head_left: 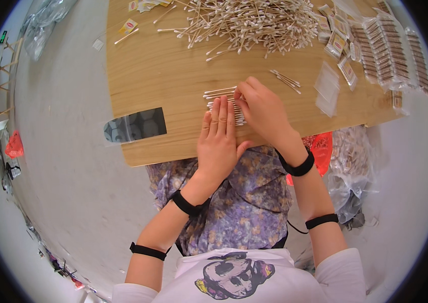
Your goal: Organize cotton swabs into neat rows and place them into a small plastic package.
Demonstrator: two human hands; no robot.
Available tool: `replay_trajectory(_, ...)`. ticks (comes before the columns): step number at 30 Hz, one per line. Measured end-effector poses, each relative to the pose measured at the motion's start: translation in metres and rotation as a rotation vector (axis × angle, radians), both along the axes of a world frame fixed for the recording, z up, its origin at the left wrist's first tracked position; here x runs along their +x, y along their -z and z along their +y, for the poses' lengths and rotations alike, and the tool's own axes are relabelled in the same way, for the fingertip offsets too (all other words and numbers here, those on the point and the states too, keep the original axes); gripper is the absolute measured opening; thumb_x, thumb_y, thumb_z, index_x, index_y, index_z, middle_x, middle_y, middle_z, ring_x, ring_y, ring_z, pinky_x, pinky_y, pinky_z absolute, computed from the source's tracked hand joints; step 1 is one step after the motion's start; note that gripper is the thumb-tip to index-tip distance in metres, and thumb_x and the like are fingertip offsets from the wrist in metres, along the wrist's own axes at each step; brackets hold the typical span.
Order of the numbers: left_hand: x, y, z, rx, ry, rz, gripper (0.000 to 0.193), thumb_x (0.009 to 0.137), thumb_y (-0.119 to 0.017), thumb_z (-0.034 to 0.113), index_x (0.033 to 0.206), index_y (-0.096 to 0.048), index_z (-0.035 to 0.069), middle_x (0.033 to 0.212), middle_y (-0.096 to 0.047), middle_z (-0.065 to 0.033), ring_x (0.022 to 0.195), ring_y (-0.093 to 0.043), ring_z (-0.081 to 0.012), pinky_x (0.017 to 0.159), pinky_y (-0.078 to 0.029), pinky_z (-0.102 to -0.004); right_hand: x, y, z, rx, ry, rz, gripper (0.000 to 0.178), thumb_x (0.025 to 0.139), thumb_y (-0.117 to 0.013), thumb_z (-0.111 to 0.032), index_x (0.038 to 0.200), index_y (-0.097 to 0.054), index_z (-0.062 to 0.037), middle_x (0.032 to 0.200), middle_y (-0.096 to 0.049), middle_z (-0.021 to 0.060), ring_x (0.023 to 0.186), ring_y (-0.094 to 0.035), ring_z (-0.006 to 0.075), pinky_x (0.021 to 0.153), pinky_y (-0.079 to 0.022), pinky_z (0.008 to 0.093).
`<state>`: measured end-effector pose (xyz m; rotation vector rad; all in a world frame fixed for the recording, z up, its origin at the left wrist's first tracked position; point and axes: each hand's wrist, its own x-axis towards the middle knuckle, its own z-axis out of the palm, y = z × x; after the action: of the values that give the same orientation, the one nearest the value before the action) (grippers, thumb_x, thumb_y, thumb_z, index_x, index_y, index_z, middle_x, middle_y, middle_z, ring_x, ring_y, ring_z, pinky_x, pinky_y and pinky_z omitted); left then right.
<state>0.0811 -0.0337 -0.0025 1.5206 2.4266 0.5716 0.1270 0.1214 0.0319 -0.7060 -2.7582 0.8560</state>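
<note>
A row of wooden cotton swabs [219,93] lies side by side on the table near its front edge, partly hidden by my hands. My left hand [217,144] rests flat over the row with its fingers stretched out. From the right, my right hand [265,110] reaches the row, its thumb and fingertips pinched together at the ends of the swabs. Those fingers seem closed on a swab, though the hand covers most of it. Just right of that hand, a few loose swabs [285,81] lie slanted on the wood.
A big heap of swabs [254,22] covers the far part of the wooden table [173,81]. Small packets [336,43], bundled packs [385,45] and clear plastic sleeves [327,90] lie at right. A dark glossy sheet [138,125] overhangs the left edge. A red bag [321,151] sits below.
</note>
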Motion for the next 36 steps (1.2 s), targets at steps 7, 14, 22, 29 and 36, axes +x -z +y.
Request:
replay_trajectory(7, 0.001, 0.003, 0.001, 0.025, -0.003, -0.008, 0.104, 0.082, -0.067, 0.057, 0.155, -0.027, -0.006, 0.164, -0.023, -0.0203, 0.154, -0.019, -0.0300, 0.126, -0.014, -0.0431, -0.006, 0.000, 0.012, 0.014, -0.044, -0.131, 0.006, 0.086, -0.062, -0.005, 0.093, -0.060, -0.0044, 0.094, -0.061, 0.0124, 0.085, -0.063, 0.0344, 0.071, -0.049, 0.0429)
replay_trajectory(14, 0.000, 0.003, 0.000, 0.022, 0.025, -0.041, 0.102, 0.088, -0.063, 0.057, 0.155, -0.022, -0.008, 0.164, -0.019, -0.0235, 0.155, -0.015, -0.0344, 0.125, -0.015, -0.0459, -0.008, -0.002, 0.014, 0.036, -0.058, -0.138, 0.006, 0.086, -0.061, -0.005, 0.092, -0.060, -0.0041, 0.092, -0.062, 0.0120, 0.085, -0.064, 0.0334, 0.071, -0.050, 0.0422)
replay_trajectory(22, 0.001, 0.006, 0.002, 0.038, 0.001, 0.001, 0.104, 0.083, -0.065, 0.058, 0.155, -0.026, -0.006, 0.164, -0.023, -0.0206, 0.154, -0.018, -0.0307, 0.125, -0.016, -0.0430, -0.005, 0.000, 0.018, 0.017, -0.067, -0.098, 0.007, 0.087, -0.063, -0.006, 0.092, -0.059, -0.0035, 0.091, -0.062, 0.0128, 0.085, -0.063, 0.0346, 0.072, -0.050, 0.0423)
replay_trajectory(29, 0.001, 0.006, 0.000, 0.037, 0.023, -0.024, 0.101, 0.089, -0.059, 0.060, 0.155, -0.023, -0.008, 0.164, -0.021, -0.0229, 0.154, -0.017, -0.0347, 0.124, -0.016, -0.0465, 0.001, -0.006, 0.027, 0.053, -0.079, -0.154, 0.007, 0.088, -0.060, -0.003, 0.094, -0.057, -0.0014, 0.090, -0.060, 0.0166, 0.088, -0.060, 0.0373, 0.076, -0.049, 0.0420)
replay_trajectory(36, 0.003, -0.002, -0.006, 0.057, 0.020, -0.071, 0.097, 0.089, -0.064, 0.055, 0.153, -0.028, -0.008, 0.163, -0.024, -0.0235, 0.153, -0.020, -0.0357, 0.123, -0.018, -0.0488, 0.034, -0.021, 0.038, -0.149, 0.100, 0.001, 0.010, 0.089, -0.058, 0.001, 0.099, -0.057, 0.0010, 0.094, -0.060, 0.0173, 0.089, -0.062, 0.0348, 0.076, -0.049, 0.0420)
